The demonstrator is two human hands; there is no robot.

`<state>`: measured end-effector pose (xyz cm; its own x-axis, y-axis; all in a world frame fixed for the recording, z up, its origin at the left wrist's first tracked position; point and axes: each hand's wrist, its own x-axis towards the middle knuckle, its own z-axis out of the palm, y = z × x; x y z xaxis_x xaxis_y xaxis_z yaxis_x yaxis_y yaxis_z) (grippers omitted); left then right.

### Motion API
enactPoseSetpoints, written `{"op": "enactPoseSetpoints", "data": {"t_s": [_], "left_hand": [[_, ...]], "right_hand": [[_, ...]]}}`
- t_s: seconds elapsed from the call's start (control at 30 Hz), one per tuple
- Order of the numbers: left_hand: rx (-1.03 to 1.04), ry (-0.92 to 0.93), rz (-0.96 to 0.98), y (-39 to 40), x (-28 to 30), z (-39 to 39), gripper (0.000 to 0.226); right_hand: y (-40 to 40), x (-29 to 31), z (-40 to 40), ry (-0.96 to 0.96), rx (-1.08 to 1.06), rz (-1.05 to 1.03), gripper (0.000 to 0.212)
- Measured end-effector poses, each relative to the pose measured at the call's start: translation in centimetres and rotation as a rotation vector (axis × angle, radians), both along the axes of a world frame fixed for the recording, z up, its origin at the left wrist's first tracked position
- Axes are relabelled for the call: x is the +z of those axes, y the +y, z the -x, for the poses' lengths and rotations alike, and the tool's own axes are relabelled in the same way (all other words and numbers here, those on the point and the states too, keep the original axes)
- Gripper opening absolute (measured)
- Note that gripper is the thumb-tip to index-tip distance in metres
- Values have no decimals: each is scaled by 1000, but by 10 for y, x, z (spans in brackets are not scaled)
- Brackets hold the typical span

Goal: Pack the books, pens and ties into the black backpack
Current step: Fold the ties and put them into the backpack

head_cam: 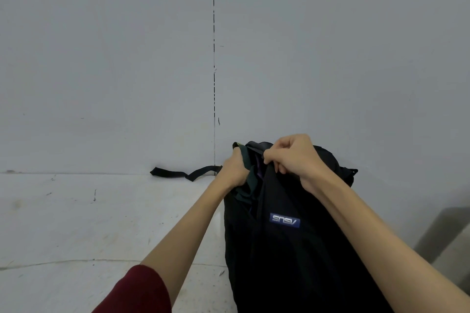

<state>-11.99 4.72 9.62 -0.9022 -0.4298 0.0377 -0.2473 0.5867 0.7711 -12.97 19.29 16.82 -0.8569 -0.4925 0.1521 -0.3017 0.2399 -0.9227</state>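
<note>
Backpack (292,249) first: the black bag stands upright at the far right of the pale tabletop (76,223), its back leaning on the grey wall (127,58), which likely keeps it from slumping while it is filled. Its mouth faces up and toward the person, so things can be fed in from above.

At that opening the left hand (232,169) curls round a dark green strip of cloth (245,180), probably one of the ties, and appears to be pushing it down inside. A sliver of purple shows just beside it in the gap; what it belongs to cannot be told. The right hand (292,157) pinches the black edge of the opening with curled fingers and lifts it, seemingly to hold the mouth wide for the other hand.

The bag's fabric looks soft and matte, folding in loose creases, with a small blue rectangular label (284,220) sewn on the front. A flat woven strap (183,173) trails left from the bag along the foot of the wall. The tabletop is smooth, scuffed and faintly scratched. A dark red sleeve (137,292) covers the left upper arm.
</note>
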Motion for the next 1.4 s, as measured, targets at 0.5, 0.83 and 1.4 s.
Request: {"op": "enactPoseSetpoints", "data": {"t_s": [0.5, 0.83, 1.4], "left_hand": [[33, 25, -87, -17, -1, -10, 46], [-29, 303, -986, -26, -14, -25, 39], [-153, 101, -963, -3, -26, -38, 57]], "right_hand": [[2, -4, 1, -27, 61, -117, 17], [3, -6, 1, -34, 70, -107, 16], [6, -4, 3, -75, 21, -85, 18]]}}
